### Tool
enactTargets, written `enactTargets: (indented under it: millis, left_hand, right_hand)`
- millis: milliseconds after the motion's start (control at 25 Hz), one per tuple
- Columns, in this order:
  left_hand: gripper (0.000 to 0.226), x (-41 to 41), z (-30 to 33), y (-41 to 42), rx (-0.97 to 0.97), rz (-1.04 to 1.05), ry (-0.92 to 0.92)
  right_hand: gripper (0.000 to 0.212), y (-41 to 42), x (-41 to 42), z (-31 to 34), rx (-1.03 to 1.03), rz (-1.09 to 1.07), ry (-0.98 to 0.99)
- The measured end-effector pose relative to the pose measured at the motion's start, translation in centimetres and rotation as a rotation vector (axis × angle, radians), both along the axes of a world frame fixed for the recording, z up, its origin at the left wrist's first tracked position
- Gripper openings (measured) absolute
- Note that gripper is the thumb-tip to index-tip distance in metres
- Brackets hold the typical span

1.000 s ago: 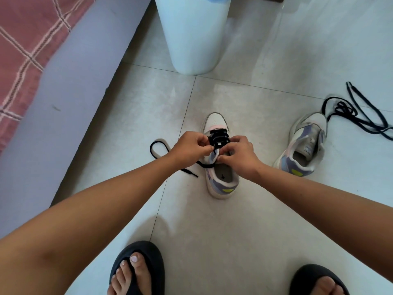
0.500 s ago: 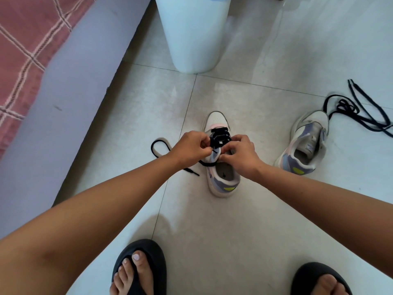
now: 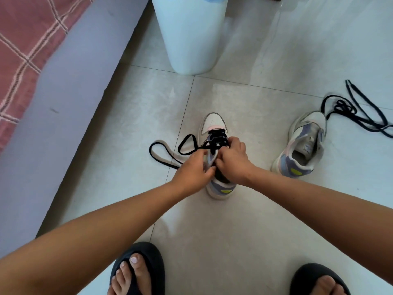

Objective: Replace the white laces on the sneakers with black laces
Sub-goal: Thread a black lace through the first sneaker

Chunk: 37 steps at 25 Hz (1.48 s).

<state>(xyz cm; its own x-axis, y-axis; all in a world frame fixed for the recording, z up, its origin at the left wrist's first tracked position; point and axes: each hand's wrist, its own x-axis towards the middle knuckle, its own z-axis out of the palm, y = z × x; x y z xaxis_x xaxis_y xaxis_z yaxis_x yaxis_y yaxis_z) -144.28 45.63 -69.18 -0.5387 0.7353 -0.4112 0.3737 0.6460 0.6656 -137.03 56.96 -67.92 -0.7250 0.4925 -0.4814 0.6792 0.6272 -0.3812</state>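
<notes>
While both hands work the upper eyelets, the head view shows the near sneaker (image 3: 214,124) upright on the tiled floor (image 3: 244,220), toe pointing away, with the black lace (image 3: 217,138) already crossing the lower rows. Left hand (image 3: 192,174) has fingers curled against the shoe's left side by the tongue; it looks like a pinch on the lace or the eyelet flap, can't tell which. Right hand (image 3: 232,162) is curled over the right side of the throat, fingertips at the lace rows, gripping there; the exact strand is hidden. Loose lace tail (image 3: 161,156) loops on the floor just left of the shoe. Second sneaker (image 3: 304,150) lies tilted to the right, well apart, no lace in it; its spare black lace (image 3: 357,116) is bunched by its toe. No white laces in view. White bin (image 3: 189,35) stands beyond, bed edge (image 3: 53,92) at left, feet in black slides (image 3: 138,269) at the bottom. Judgement: about halfway through shoe one. For this step: steady the flap with one hand, feed the tip through the eyelet with the other, pull the slack from the floor loop, keep the lace flat and both ends even before the next crossing. Risk: a twist or a skipped eyelet.
</notes>
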Motion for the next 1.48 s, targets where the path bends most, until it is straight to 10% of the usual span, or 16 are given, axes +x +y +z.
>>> enactTargets:
  millis: [280,760,1480]
  left_hand:
    - [0.037,0.0,-0.9,0.1,-0.102,0.156,-0.083]
    - [0.034,-0.5,0.6,0.5,-0.028,0.11,0.069]
    - [0.012,0.7,0.4,0.8,0.058,0.115,0.123]
  right_hand:
    - [0.031,0.3,0.4,1.1,0.21,0.137,-0.034]
    - [0.013,1.8,1.6,1.9,-0.119,-0.186,0.383]
    - [0.024,0.2,0.0,0.6,0.311,0.151,0.035]
